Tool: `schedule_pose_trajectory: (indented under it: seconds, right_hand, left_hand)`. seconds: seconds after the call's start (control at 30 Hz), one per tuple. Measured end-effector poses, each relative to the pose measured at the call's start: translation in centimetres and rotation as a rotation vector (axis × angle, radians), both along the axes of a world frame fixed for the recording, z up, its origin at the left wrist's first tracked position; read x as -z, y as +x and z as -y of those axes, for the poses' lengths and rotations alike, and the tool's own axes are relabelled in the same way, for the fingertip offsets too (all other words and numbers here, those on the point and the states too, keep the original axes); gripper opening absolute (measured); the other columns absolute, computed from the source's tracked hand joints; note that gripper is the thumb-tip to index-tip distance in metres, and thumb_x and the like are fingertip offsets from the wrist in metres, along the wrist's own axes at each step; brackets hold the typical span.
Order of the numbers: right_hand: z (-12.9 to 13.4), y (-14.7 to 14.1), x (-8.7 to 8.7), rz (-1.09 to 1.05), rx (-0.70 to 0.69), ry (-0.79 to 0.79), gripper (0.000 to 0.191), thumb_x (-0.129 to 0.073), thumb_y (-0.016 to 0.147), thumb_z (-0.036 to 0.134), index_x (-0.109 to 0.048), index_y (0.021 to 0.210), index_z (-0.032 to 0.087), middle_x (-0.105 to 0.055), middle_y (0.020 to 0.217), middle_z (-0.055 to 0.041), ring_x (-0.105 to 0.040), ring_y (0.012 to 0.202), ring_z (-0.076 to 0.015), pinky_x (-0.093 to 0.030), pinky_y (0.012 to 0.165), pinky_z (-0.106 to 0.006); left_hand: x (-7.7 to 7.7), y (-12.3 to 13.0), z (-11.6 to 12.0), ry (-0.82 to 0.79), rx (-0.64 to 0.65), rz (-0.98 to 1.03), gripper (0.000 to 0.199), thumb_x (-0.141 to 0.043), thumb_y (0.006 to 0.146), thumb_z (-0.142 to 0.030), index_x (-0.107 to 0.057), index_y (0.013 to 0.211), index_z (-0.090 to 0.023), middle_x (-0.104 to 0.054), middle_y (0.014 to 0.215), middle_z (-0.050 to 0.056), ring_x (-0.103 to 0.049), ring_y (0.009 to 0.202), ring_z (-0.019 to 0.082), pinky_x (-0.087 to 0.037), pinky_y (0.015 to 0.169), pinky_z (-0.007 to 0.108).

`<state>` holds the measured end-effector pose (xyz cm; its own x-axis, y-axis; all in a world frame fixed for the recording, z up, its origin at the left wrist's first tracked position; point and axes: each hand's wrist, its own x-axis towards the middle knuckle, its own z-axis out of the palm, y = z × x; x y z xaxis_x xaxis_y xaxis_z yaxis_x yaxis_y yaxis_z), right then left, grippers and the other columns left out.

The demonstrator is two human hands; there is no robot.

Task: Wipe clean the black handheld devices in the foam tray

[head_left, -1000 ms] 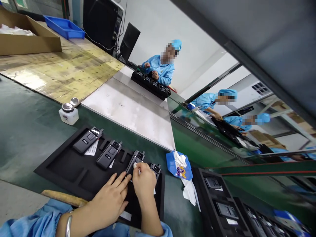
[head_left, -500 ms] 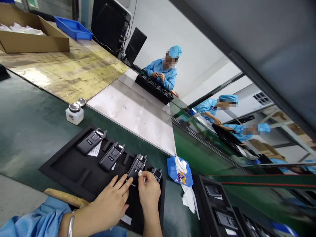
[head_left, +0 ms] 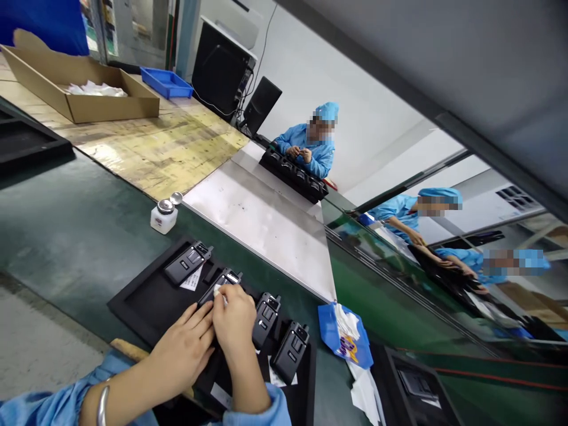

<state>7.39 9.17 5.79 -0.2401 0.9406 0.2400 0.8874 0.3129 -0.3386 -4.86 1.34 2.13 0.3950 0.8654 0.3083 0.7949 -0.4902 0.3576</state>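
Note:
Several black handheld radios lie in a black foam tray (head_left: 133, 307) on the green bench. My right hand (head_left: 234, 316) pinches a small white wipe (head_left: 217, 290) against the second radio from the left (head_left: 227, 277), which is mostly covered by my hands. My left hand (head_left: 184, 349) rests beside it, fingers stretched out and their tips on the lower part of that radio. To the left is another radio (head_left: 186, 263) with a white label under it. On the right side are a third radio (head_left: 267, 316) and a fourth radio (head_left: 291, 352).
A white dispenser bottle (head_left: 164, 218) with a raised metal lid stands behind the tray. Right of it, a blue container (head_left: 326, 325) holds white wipes, near another black tray (head_left: 390, 378). A cardboard box (head_left: 115, 109) sits back left. Co-workers in blue (head_left: 306, 145) work across the bench.
My hands have moved left from the third radio to the second, the wipe still in my right hand. The fourth radio now shows fully. The whole view has shifted.

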Motion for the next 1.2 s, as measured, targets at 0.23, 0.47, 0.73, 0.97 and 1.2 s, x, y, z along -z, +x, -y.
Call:
schedule_pose_trajectory:
  seconds: [0.23,0.47,0.73,0.97,1.2]
  right_hand:
    - [0.3,0.3,0.8,0.043,0.018,-0.054,0.016,-0.053,0.085,0.017,-0.066,0.077,0.022,-0.069,0.08,-0.001,-0.063,0.072,-0.0173,-0.036,0.069,-0.029]
    - [0.1,-0.5,0.1,0.073,0.006,-0.155,0.014,-0.055,0.088,0.018,-0.067,0.081,0.023,-0.07,0.087,0.0,-0.063,0.082,-0.0172,-0.036,0.077,-0.029]
    - [0.6,-0.6,-0.2,0.077,0.083,-0.224,0.015,-0.055,0.088,0.019,-0.067,0.08,0.022,-0.07,0.087,-0.0002,-0.063,0.078,-0.0163,-0.036,0.072,-0.026]
    - [-0.1,-0.4,0.0,0.076,0.117,-0.205,0.016,-0.054,0.088,0.02,-0.068,0.081,0.023,-0.071,0.086,-0.0007,-0.064,0.075,-0.0162,-0.037,0.069,-0.026]
    - [1.7,3.0,0.5,0.061,0.166,-0.217,0.02,-0.05,0.088,0.026,-0.067,0.078,0.023,-0.07,0.08,-0.0021,-0.064,0.069,-0.0185,-0.038,0.063,-0.027]
  left_hand:
    - [0.8,0.1,0.3,0.005,-0.001,-0.023,0.045,-0.049,0.09,-0.017,-0.053,0.135,-0.012,-0.052,0.146,0.013,-0.043,0.138,0.026,-0.038,0.111,0.041]
    - [1.3,0.0,0.5,0.048,-0.012,0.012,0.041,-0.05,0.091,-0.017,-0.056,0.131,-0.012,-0.057,0.139,0.015,-0.048,0.133,0.026,-0.04,0.109,0.041]
    - [1.5,0.1,0.6,0.064,-0.004,0.013,0.037,-0.052,0.093,-0.022,-0.059,0.128,-0.012,-0.058,0.138,0.014,-0.048,0.132,0.027,-0.042,0.107,0.039]
    - [1.0,-0.1,0.4,0.043,0.001,-0.001,0.036,-0.051,0.092,-0.021,-0.06,0.126,-0.011,-0.059,0.138,0.013,-0.05,0.132,0.027,-0.046,0.104,0.041]
    - [0.6,-0.4,0.8,0.088,-0.046,0.14,0.03,-0.053,0.087,-0.016,-0.065,0.115,-0.016,-0.064,0.131,0.009,-0.056,0.126,0.026,-0.051,0.102,0.04]
